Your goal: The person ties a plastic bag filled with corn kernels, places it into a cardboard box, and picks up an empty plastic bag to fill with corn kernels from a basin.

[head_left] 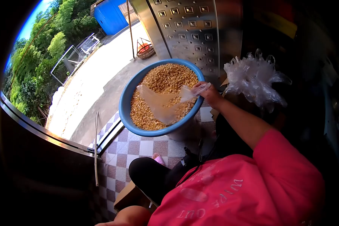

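Nearest the camera, pink shirt (214, 188), with bare left arm (133, 215) low at the left. Left hand out of view, so impossible to tell whether spread or clenched. Just beyond, cardboard box (126, 196) and pink sandal (159, 159) on chequered floor (133, 147).

Farther on, blue tub (123, 103) of yellow kernels (169, 75), much like dried corn. Right hand (211, 95) clamped on the right end of a clear bag (158, 103), fingers pinched together at the tub's right rim; contact with the rim itself unclear. Bag stretched leftward from there, draped low over the kernels. Looks thin, limp, nearly weightless, probably slippery and easily torn; best gripped at the gathered edge, with more than a fingertip of film. Tub seemingly stiff, likely heavy with such a load, best taken by opposite sides of the rim. Kernels hard and loose, apt to roll.

To the right of the tub, bunch of clear bags (256, 77). Past the tub, embossed door (188, 26); then, outside and to the left, basket (145, 52), blue shed (111, 17) and trees (60, 45).
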Demonstrator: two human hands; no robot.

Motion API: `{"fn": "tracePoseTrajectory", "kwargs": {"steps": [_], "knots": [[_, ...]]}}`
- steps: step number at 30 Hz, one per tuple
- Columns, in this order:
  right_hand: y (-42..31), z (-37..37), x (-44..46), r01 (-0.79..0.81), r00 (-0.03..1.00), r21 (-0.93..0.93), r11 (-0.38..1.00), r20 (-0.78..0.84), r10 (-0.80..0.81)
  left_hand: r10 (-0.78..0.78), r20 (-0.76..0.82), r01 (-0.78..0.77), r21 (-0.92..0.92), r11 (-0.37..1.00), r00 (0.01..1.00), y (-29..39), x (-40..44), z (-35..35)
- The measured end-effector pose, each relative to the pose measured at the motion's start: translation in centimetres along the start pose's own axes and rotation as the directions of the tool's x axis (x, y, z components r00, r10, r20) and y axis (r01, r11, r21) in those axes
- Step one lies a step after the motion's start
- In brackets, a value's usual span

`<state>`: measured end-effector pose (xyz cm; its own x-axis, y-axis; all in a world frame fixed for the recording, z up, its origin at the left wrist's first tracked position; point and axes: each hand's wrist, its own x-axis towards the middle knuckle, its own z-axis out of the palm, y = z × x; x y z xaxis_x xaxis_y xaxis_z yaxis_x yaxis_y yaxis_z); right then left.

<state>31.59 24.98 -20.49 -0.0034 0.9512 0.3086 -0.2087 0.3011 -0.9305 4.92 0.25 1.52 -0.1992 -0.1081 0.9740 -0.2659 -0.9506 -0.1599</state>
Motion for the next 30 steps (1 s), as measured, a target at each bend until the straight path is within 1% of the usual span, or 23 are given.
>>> {"fn": "tracePoseTrajectory", "kwargs": {"steps": [1, 2, 3, 4, 5, 6, 7, 8, 9, 10, 11, 12, 14, 16, 17, 18, 19, 20, 21, 23, 25, 27, 30], "knots": [[0.0, 0.0, 0.1, -0.021, 1.000, 0.034, 0.999, -0.006, 0.021, -0.151, -0.097, 0.170, 0.226, 0.959, 0.984, -0.3, -0.3, 0.3], [-0.1, 0.0, 0.0, -0.036, 0.999, 0.039, 0.999, -0.012, 0.037, -0.277, -0.253, 0.362, 0.414, 0.835, 0.927, -0.9, -0.7, 0.2], [-0.3, 0.0, -0.1, -0.029, 1.000, 0.043, 0.999, 0.012, 0.028, -0.556, 0.114, 0.489, 0.357, 0.796, 0.823, -3.0, -0.7, -4.2], [-0.4, 0.0, 0.0, -0.047, 0.999, 0.067, 0.997, 0.002, 0.047, -0.746, 0.124, 0.510, 0.656, 0.556, 0.654, -4.7, -2.0, -6.3], [-0.7, -0.1, 0.1, -0.065, 0.998, 0.091, 0.994, -0.008, 0.066, -0.873, 0.023, 0.623, 0.692, 0.366, 0.487, -7.4, -3.9, -7.7], [-1.2, -0.1, 0.2, -0.056, 0.998, 0.092, 0.994, 0.014, 0.055, -0.900, -0.006, 0.590, 0.757, 0.280, 0.435, -10.0, -5.9, -8.7], [-2.0, -0.1, 0.2, -0.133, 0.991, 0.097, 0.986, 0.017, 0.132, -0.891, -0.076, 0.531, 0.824, 0.196, 0.447, -12.1, -8.4, -10.0], [-2.7, 0.0, 0.4, -0.205, 0.979, 0.100, 0.974, 0.017, 0.204, -0.923, -0.139, 0.563, 0.821, 0.095, 0.359, -13.7, -10.3, -11.2], [-3.0, 0.0, 0.7, -0.189, 0.982, 0.094, 0.978, 0.032, 0.187, -0.944, -0.185, 0.698, 0.713, 0.062, 0.274, -15.6, -12.7, -12.4], [-3.2, 0.1, 1.0, -0.170, 0.985, 0.056, 0.984, 0.039, 0.168, -0.922, -0.214, 0.663, 0.747, 0.058, 0.323, -16.7, -13.4, -11.6], [-3.6, 0.2, 1.5, -0.149, 0.988, 0.016, 0.989, 0.047, 0.148, -0.883, -0.136, 0.519, 0.844, 0.134, 0.449, -17.4, -13.1, -10.2], [-4.7, 0.7, 1.8, -0.105, 0.992, 0.016, 0.994, 0.073, 0.104, -0.889, -0.146, 0.523, 0.844, 0.117, 0.434, -18.2, -12.9, -8.8], [-6.9, 1.1, 2.8, -0.122, 0.981, -0.042, 0.992, 0.145, 0.127, -0.892, -0.166, 0.531, 0.842, 0.094, 0.421, -19.9, -12.6, -7.4], [-9.2, 1.7, 3.9, -0.119, 0.957, -0.187, 0.975, 0.239, 0.162, -0.904, -0.172, 0.417, 0.909, 0.007, 0.391, -21.8, -13.0, -7.3], [-10.4, 2.1, 4.5, -0.113, 0.956, -0.192, 0.975, 0.246, 0.160, -0.901, -0.177, 0.420, 0.907, 0.007, 0.397, -22.5, -13.2, -7.8], [-11.4, 2.4, 5.0, -0.117, 0.945, -0.248, 0.962, 0.271, 0.185, -0.930, -0.205, 0.718, 0.691, 0.083, 0.305, -23.2, -13.4, -8.7], [-12.4, 2.8, 5.5, -0.119, 0.932, -0.300, 0.946, 0.295, 0.211, -0.959, -0.191, 0.917, 0.380, 0.126, 0.210, -23.2, -12.3, -8.8], [-13.4, 3.1, 6.1, -0.103, 0.930, -0.279, 0.955, 0.314, 0.192, -0.971, -0.183, 0.975, 0.189, 0.116, 0.151, -22.7, -11.1, -8.9], [-13.8, 3.1, 7.0, -0.101, 0.928, -0.278, 0.955, 0.319, 0.191, -0.976, -0.170, 0.983, 0.149, 0.110, 0.135, -22.1, -9.6, -9.2], [-14.5, 3.2, 8.3, -0.119, 0.934, -0.286, 0.951, 0.291, 0.205, -0.974, -0.134, 0.983, 0.062, 0.175, 0.181, -21.7, -7.9, -9.8], [-14.7, 4.2, 8.6, -0.063, 0.941, -0.275, 0.959, 0.304, 0.149, -0.974, -0.118, 0.981, 0.008, 0.194, 0.194, -21.8, -8.0, -10.4], [-13.9, 4.9, 8.4, 0.022, 0.968, -0.188, 0.982, 0.248, 0.025, -0.976, -0.135, 0.979, -0.092, 0.182, 0.169, -21.4, -8.3, -10.1], [-11.8, 5.7, 7.0, 0.022, 0.958, -0.281, 0.960, 0.281, 0.061, -0.993, -0.033, 0.969, -0.217, 0.117, 0.112, -21.0, -10.9, -10.6]]}}
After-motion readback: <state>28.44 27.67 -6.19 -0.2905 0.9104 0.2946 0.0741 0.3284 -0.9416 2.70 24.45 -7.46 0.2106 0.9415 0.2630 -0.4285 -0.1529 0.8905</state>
